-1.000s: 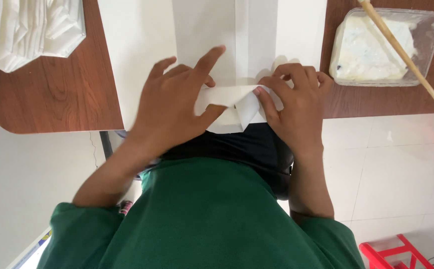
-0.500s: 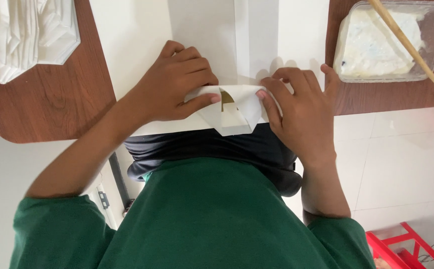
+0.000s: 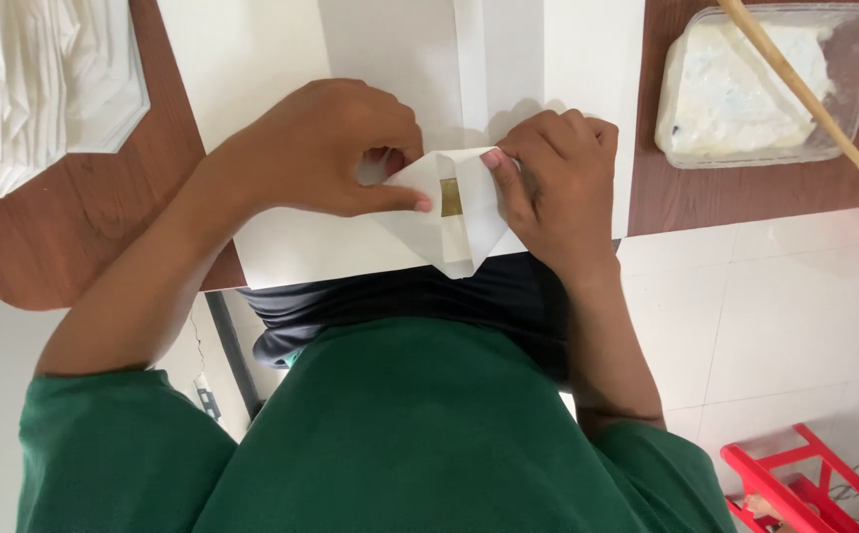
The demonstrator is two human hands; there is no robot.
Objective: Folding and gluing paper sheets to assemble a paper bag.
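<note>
White paper [image 3: 252, 59] is spread across a brown wooden table [image 3: 94, 212], and its folded corner [image 3: 449, 212] is lifted at the near edge, over the lap of a person in a green top. The fold is pinched by the left hand [image 3: 326, 148], thumb pressed flat on the flap, while the opposite edge is gripped by the right hand [image 3: 558, 178] with fingers curled. A small brownish patch is seen inside the fold. The sheet is judged light, thin and easily creased or torn, best held at the edges near the crease. A clear container of white paste [image 3: 770, 84] with a wooden stick [image 3: 799, 89] is set to the right; crumpled white sheets [image 3: 39, 84] lie to the left.
</note>
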